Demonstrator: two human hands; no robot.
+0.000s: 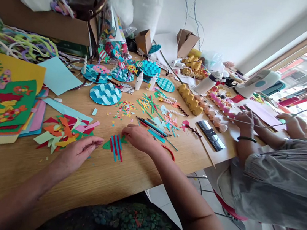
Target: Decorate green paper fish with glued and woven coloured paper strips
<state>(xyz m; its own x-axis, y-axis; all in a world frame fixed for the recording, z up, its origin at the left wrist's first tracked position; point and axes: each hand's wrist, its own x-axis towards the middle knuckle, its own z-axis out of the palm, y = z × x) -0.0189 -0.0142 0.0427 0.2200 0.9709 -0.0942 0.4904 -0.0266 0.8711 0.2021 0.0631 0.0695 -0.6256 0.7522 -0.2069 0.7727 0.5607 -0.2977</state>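
A green paper fish lies on the table in front of me, with red and blue paper strips laid side by side across its body. My left hand hovers just left of the fish's head, its fingers stretched out and holding nothing visible. At the tail end, my right hand has its fingers bent down together against the fish's green tail. Whatever is between those fingertips is hidden. Left of my left hand is a pile of coloured paper scraps. Pencils lie beyond my right hand.
Red-handled scissors lie partly behind my right forearm. Glue bottles stand beyond a blue wavy paper disc. A phone rests near the right edge. Another person's hands work at right. Coloured sheets are stacked left.
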